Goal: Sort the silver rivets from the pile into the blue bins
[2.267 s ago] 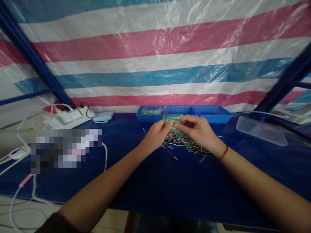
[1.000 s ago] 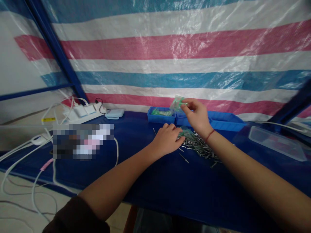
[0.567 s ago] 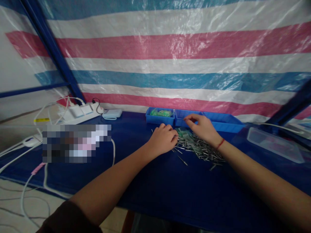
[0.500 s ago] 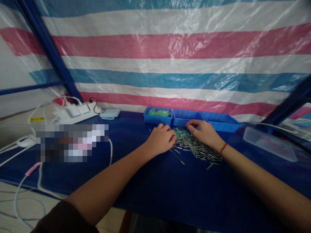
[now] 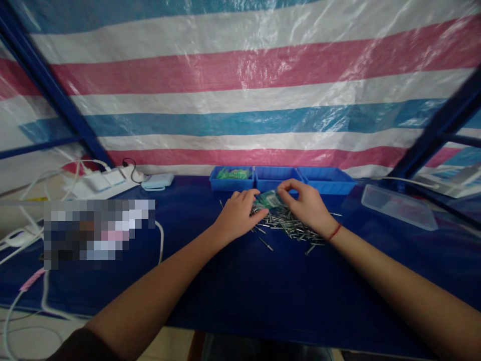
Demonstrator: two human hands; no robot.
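A heap of thin silvery metal pieces [image 5: 296, 228] lies on the dark blue table, with a small green plastic bag [image 5: 271, 199] at its back edge. My right hand [image 5: 306, 205], a red string at its wrist, pinches the bag's right side between thumb and fingertips. On the left of the heap, my left hand [image 5: 238, 213] rests with thumb and fingers apart, its fingertips near the bag's left edge. One loose metal piece [image 5: 266, 244] lies in front of the heap.
Three joined blue bins [image 5: 278, 175] stand behind the heap, the left one holding green bags [image 5: 235, 174]. A clear plastic lid [image 5: 400, 206] lies at right. Power strip [image 5: 101, 181], cables and a light blue case [image 5: 158, 181] are at left.
The view has shifted a little to the right. The green bag now shows raised between my hands, and my left thumb and fingers have spread apart.
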